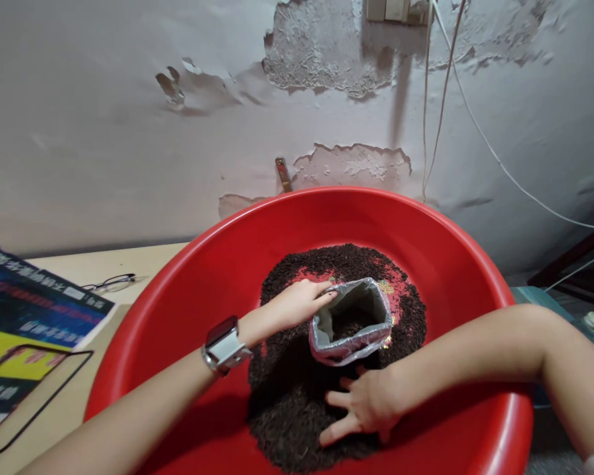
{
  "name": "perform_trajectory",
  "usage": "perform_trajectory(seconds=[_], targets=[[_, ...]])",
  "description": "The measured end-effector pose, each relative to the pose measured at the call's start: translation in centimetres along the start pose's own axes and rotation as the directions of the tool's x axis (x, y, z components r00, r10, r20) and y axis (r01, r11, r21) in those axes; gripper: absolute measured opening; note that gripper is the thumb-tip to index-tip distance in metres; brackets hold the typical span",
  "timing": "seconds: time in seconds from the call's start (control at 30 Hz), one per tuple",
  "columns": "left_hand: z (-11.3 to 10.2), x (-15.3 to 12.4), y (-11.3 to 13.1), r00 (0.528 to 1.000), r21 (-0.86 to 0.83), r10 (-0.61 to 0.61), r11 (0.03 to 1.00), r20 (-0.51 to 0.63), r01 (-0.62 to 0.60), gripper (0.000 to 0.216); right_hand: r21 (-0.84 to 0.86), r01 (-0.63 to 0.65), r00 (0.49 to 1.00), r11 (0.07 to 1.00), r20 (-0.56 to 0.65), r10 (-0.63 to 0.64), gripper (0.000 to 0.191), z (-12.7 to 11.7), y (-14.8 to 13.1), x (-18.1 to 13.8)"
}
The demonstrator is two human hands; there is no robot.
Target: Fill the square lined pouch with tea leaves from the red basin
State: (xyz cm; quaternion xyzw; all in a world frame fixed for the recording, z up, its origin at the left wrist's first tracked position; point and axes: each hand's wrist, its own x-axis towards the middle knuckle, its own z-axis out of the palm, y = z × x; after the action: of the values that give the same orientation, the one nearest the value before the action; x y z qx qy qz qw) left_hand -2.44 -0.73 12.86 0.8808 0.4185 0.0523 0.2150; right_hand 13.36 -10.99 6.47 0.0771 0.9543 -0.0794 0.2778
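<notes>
Head view: your left hand (pixel 311 300) pinches the rim of the silvery bag (pixel 344 355), which is mouth-up inside the red basin (pixel 151 330), above dark loose material (pixel 297 432); your right hand (pixel 373 399) has its fingers spread at the material just in front. The bag could tip and spill if your pinch slackens, or its soft mouth could fold inward if knocked.

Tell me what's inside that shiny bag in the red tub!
Inside the shiny bag there's dark, crumbly stuff, sitting below the rim. The bag's near wall hides part of it, and the top layer covers whatever lies underneath, so I can't tell what's there.
</notes>
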Motion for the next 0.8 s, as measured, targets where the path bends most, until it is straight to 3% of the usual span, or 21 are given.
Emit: perform_trajectory(seconds=[0.23, 0.33, 0.47, 0.57, 0.63, 0.73, 0.8], targets=[[0.0, 0.1, 0.0, 1.0, 0.032, 0.004, 0.999, 0.007, -0.004, 0.038, 0.062, 0.075, 0.99, 0.995, -0.122, -0.067, 0.074, 0.6, 0.7, 0.9], [0.0, 0.2, -0.1, 1.0, 0.03, 0.009, 1.0, -0.001, -0.009, 0.037, 0.069, 0.061, 0.978, 0.996, -0.204, -0.046, 0.061, 1.5, 1.0, 1.5], [0.0, 0.2, -0.1, 1.0, 0.039, -0.009, 0.999, 0.008, 0.009, 0.038, 0.224, -0.007, 0.991, 0.975, -0.132, 0.037, 0.054, 1.6, 1.0, 1.7], [-0.1, 0.1, 0.0, 1.0, 0.059, -0.013, 0.998, 0.008, 0.012, 0.039, 0.332, -0.081, 0.993, 0.94, -0.051, 0.103, 0.058, 0.3, 0.5, 1.5], [-0.1, 0.1, 0.2, 1.0, 0.075, -0.017, 0.997, 0.007, 0.016, 0.039, 0.342, -0.087, 0.99, 0.936, -0.073, 0.119, 0.058, -1.0, 0.2, 1.2], [-0.3, 0.0, 0.6, 1.0, 0.083, -0.026, 0.996, 0.006, 0.025, 0.038, 0.319, -0.053, 0.969, 0.946, -0.212, 0.126, 0.052, -3.6, -0.2, 0.1], [-0.3, -0.1, 0.7, 1.0, 0.064, -0.025, 0.998, 0.004, 0.024, 0.037, 0.313, -0.018, 0.929, 0.95, -0.347, 0.132, 0.046, -5.4, 0.0, -1.1]])
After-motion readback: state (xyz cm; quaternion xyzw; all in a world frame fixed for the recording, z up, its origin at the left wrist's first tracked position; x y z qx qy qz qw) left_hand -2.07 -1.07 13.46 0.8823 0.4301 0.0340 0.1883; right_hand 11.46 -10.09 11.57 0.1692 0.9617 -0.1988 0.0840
